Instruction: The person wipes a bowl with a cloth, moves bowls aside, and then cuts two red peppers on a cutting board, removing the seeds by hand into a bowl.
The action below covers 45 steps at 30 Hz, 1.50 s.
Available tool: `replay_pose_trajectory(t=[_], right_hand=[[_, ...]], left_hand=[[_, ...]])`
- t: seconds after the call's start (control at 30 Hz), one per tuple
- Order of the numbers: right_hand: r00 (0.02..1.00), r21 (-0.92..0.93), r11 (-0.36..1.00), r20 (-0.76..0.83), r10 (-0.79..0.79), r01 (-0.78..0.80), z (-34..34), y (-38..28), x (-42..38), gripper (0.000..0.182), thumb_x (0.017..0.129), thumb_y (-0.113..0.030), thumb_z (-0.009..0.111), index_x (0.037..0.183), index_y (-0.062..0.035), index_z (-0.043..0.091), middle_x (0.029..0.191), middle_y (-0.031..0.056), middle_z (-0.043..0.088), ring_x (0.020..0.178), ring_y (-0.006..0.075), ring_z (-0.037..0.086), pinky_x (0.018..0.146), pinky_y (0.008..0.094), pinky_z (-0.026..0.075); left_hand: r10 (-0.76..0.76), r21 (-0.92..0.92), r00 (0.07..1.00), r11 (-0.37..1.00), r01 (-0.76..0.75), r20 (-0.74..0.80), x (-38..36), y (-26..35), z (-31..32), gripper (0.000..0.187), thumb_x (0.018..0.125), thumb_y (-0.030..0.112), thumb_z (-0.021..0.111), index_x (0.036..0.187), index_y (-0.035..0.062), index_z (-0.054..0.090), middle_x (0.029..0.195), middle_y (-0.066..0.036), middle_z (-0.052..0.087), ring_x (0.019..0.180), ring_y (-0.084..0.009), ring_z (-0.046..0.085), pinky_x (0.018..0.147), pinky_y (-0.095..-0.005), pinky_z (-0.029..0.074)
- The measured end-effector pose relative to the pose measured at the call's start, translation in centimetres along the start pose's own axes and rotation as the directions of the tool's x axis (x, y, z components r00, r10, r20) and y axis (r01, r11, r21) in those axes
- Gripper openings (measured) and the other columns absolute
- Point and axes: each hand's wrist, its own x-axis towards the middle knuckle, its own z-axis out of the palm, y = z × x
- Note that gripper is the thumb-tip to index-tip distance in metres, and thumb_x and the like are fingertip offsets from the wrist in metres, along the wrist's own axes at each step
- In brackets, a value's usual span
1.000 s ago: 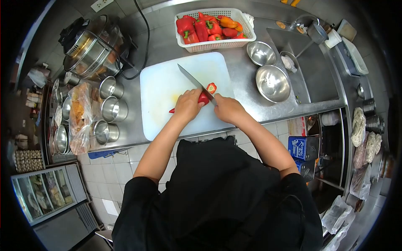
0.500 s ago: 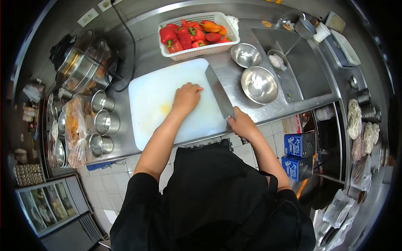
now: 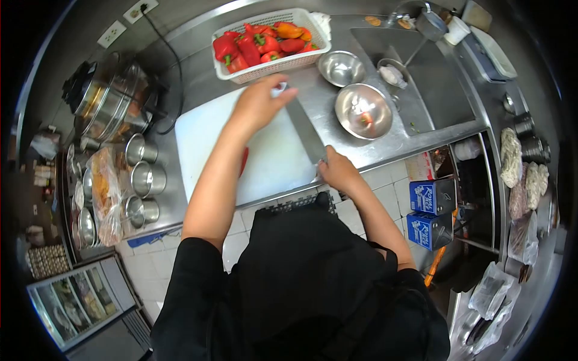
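My left hand [image 3: 257, 107] is over the far right part of the white cutting board [image 3: 274, 171], with fingers apart and nothing visible between them. My right hand [image 3: 339, 172] is closed around the handle of a knife [image 3: 306, 132]. Its broad blade lies along the right side of the board, pointing away from me. A red pepper piece [image 3: 244, 161] rests on the board, partly hidden by my left forearm. Right of the knife stands a steel bowl [image 3: 346, 108] with a small reddish piece [image 3: 365, 118] in it.
A white basket [image 3: 265, 73] of red and orange peppers stands behind the board. Another steel bowl [image 3: 341, 68] sits beside it, near the sink [image 3: 442, 90]. Several steel pots [image 3: 148, 178] and a bagged orange food [image 3: 106, 195] are on the left.
My left hand has moved up and away from the board's middle, its fingers spreading. A reddish piece now shows in the nearer bowl. My right hand still holds the knife; the whole view has shifted slightly.
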Motion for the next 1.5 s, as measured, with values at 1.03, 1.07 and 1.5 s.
replay_pose_trajectory(t=[1.03, 1.07, 1.5], right_hand=[[0.926, -0.074, 0.923, 0.046, -0.376, 0.378, 0.8, -2.3, -4.6, 0.023, 0.089, -0.020, 0.062, 0.094, -0.0021, 0.049, 0.069, 0.0207, 0.060, 0.070, 0.0431, 0.060, 0.061, 0.0497, 0.045], [0.915, -0.095, 0.911, 0.055, -0.399, 0.402, 1.0, -2.2, -4.6, 0.022, 0.088, -0.020, 0.062, 0.094, -0.0024, 0.049, 0.070, 0.0197, 0.060, 0.071, 0.0425, 0.060, 0.062, 0.0497, 0.045], [0.881, -0.247, 0.845, 0.136, -0.454, 0.474, 0.8, -2.4, -4.7, 0.019, 0.088, -0.017, 0.061, 0.094, -0.0042, 0.048, 0.077, 0.0153, 0.063, 0.073, 0.0391, 0.062, 0.064, 0.0487, 0.047]], left_hand=[[0.129, 0.186, 0.879, 0.981, -0.046, -0.460, -16.8, -11.0, 5.8, 0.031, 0.069, 0.005, 0.069, 0.099, 0.0058, 0.060, 0.109, -0.012, 0.056, 0.101, -0.0324, 0.054, 0.086, -0.0407, 0.046], [0.127, 0.185, 0.879, 0.982, -0.045, -0.460, -16.8, -11.0, 6.0, 0.031, 0.069, 0.005, 0.069, 0.099, 0.0058, 0.060, 0.109, -0.012, 0.056, 0.101, -0.0324, 0.054, 0.086, -0.0407, 0.046], [0.121, 0.181, 0.843, 0.983, -0.029, -0.524, -16.6, -11.2, 6.6, 0.029, 0.070, 0.006, 0.070, 0.098, 0.0062, 0.060, 0.109, -0.014, 0.054, 0.096, -0.0316, 0.054, 0.082, -0.0396, 0.046]])
